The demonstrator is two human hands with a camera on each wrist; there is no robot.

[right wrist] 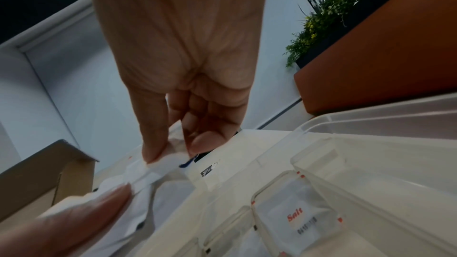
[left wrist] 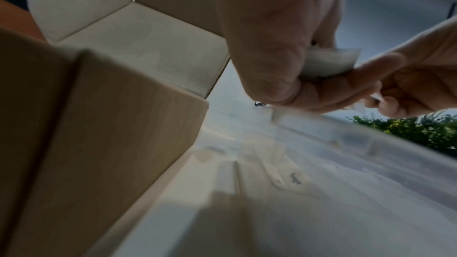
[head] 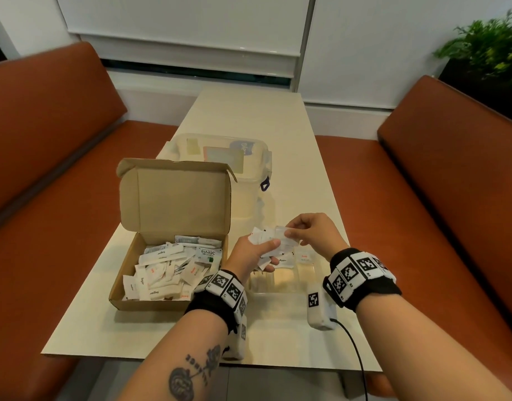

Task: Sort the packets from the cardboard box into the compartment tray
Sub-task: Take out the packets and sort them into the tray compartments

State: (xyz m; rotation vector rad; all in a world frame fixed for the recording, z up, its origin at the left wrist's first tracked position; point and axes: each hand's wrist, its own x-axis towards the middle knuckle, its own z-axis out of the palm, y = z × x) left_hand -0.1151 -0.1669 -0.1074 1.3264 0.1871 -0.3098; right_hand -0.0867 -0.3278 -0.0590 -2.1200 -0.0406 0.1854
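An open cardboard box [head: 127, 296] at the table's left holds several white packets [head: 168, 270] marked Sugar, Salt and Stevia. Right of it lies a clear compartment tray [head: 281, 285]; one cell holds a Pepper packet [head: 283, 260], the cell beside it a Salt packet [head: 304, 257]. My left hand [head: 254, 253] grips a bunch of white packets [head: 262, 237] above the tray's left end. My right hand [head: 301, 231] pinches one packet [head: 279, 230] at the top of that bunch with thumb and forefinger. In the right wrist view the pinched packet [right wrist: 163, 163] and the Salt packet [right wrist: 296, 216] show.
A clear lidded plastic container [head: 234, 157] stands behind the box. Brown bench seats [head: 422, 198] flank the pale table [head: 249, 111]. A potted plant [head: 492, 44] stands at the far right. A black cable [head: 356, 351] runs off the table's near edge.
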